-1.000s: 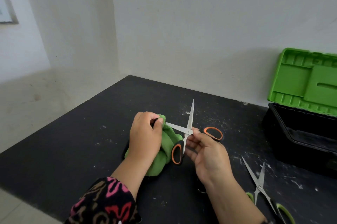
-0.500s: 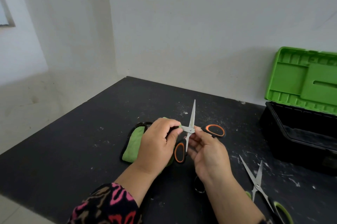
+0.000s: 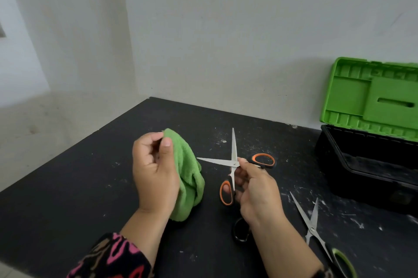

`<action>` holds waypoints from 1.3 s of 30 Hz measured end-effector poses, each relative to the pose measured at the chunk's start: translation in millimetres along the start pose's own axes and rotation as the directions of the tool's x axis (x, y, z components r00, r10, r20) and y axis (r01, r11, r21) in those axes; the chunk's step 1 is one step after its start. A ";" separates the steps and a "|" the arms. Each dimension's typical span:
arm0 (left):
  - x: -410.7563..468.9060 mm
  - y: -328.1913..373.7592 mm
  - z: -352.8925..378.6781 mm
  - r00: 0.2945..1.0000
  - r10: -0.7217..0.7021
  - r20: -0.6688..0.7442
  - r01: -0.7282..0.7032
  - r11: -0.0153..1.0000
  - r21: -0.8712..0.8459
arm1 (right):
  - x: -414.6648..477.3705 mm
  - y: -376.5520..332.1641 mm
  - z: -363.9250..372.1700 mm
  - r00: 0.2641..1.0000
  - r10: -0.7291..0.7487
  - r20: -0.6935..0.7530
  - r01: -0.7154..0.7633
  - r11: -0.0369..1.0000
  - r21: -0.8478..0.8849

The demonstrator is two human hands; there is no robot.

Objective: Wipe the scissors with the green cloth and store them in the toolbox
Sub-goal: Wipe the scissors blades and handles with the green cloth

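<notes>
My left hand (image 3: pixel 153 171) grips the bunched green cloth (image 3: pixel 188 178), lifted a little above the black table and apart from the blades. My right hand (image 3: pixel 255 189) pinches the orange-handled scissors (image 3: pixel 234 162) at the pivot. Their blades are spread wide, one pointing left toward the cloth, one pointing away from me. The black toolbox (image 3: pixel 366 164) stands open at the right, its green lid (image 3: pixel 371 97) leaning back against the wall.
A second pair of scissors with green handles (image 3: pixel 313 225) lies open on the table near my right forearm. A black ring-shaped handle (image 3: pixel 239 230) shows under my right wrist. The black table (image 3: pixel 67 198) ends at the left and front; white walls stand behind.
My left hand has pulled the cloth off the left blade and lifted it to the left. The scissors stay in my right hand, blades still spread.
</notes>
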State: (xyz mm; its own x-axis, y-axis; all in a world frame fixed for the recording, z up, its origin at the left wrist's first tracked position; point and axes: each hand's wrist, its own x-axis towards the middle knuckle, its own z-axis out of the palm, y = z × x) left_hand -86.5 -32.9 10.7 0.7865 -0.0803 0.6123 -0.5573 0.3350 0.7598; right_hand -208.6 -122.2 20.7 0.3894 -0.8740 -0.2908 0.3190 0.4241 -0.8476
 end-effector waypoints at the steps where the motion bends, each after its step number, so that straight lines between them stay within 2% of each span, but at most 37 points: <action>1: -3.4 2.1 1.6 0.997 0.056 0.053 -0.057 0.998 0.020 | -0.8 -0.2 0.2 1.000 0.012 0.001 -0.012 1.000 -0.007; 3: -12.0 5.5 6.9 0.976 0.128 0.174 -0.141 0.988 0.064 | -2.3 0.9 1.6 0.999 0.035 0.009 -0.034 0.999 -0.033; 7: -30.4 2.6 18.0 0.900 0.100 0.423 -0.190 0.966 0.176 | -7.3 4.6 5.2 0.999 0.018 0.031 -0.015 0.995 -0.103; 11: -37.4 -3.6 23.8 0.837 0.074 0.542 -0.226 0.949 0.220 | -11.6 6.2 7.4 1.000 0.008 0.020 -0.005 0.992 -0.124; 17: -36.6 -9.2 24.8 0.803 0.092 0.588 -0.310 0.908 0.282 | -12.3 11.1 7.6 1.000 0.008 0.014 -0.006 0.991 -0.132; 21: -29.2 -12.8 21.3 0.845 0.006 0.535 -0.256 0.882 0.395 | -10.0 11.2 7.4 1.000 -0.028 0.000 0.028 0.987 -0.160; 23: -29.6 -8.8 20.5 0.848 0.050 0.527 -0.269 0.899 0.347 | -11.2 10.7 8.0 0.999 -0.037 0.014 0.039 0.985 -0.165; 26: -36.7 -2.8 22.9 0.801 0.125 0.586 -0.329 0.909 0.256 | -14.0 10.2 8.6 0.999 -0.024 0.039 0.030 0.989 -0.148; 28: -37.3 -6.5 24.6 0.791 0.123 0.599 -0.351 0.894 0.280 | -13.8 11.3 7.8 0.999 -0.009 0.042 0.014 0.993 -0.118; 31: -32.3 -12.3 22.8 0.839 0.084 0.538 -0.315 0.881 0.353 | -11.2 11.8 6.7 1.000 -0.022 0.022 0.024 0.994 -0.105; 33: -30.9 -11.1 21.4 0.849 0.105 0.518 -0.319 0.884 0.342 | -11.1 11.5 7.7 0.999 -0.031 0.023 0.032 0.995 -0.092; 37: -37.9 -5.9 21.8 0.779 0.195 0.596 -0.419 0.869 0.264 | -13.2 11.2 8.5 0.998 -0.039 0.048 0.043 0.995 -0.090; 39: -37.8 -6.1 22.9 0.784 0.174 0.596 -0.412 0.864 0.289 | -13.4 10.9 7.8 0.998 -0.031 0.049 0.035 0.996 -0.078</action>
State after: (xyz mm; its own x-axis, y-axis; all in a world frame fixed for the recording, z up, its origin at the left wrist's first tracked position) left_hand -118.9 -53.4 -12.1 0.3608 -0.5644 0.7425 -0.8822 0.0516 0.4680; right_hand -203.6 -104.0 18.8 0.4215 -0.8739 -0.2422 0.2642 0.3738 -0.8891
